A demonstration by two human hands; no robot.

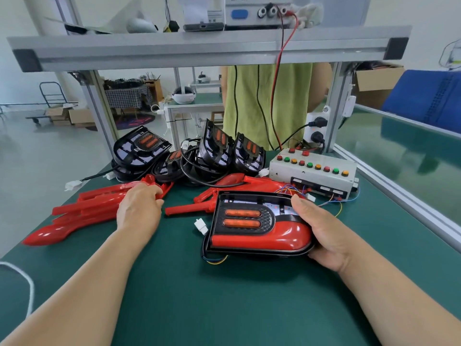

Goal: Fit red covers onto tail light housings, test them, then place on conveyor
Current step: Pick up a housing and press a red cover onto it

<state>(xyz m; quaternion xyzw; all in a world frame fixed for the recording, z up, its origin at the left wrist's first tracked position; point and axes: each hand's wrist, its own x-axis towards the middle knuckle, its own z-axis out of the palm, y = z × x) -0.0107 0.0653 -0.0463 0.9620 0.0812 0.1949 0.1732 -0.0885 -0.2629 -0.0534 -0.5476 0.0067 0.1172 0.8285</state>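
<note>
Right hand: one housing; left hand: one cover.

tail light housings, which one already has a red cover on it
The housing gripped by the right hand: a red cover sits along its near edge. The housings piled behind are bare black.

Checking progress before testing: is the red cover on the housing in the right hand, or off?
On. The red cover lies seated within the black rim of the housing the right hand grips. Fully clipped: cannot tell.
</note>
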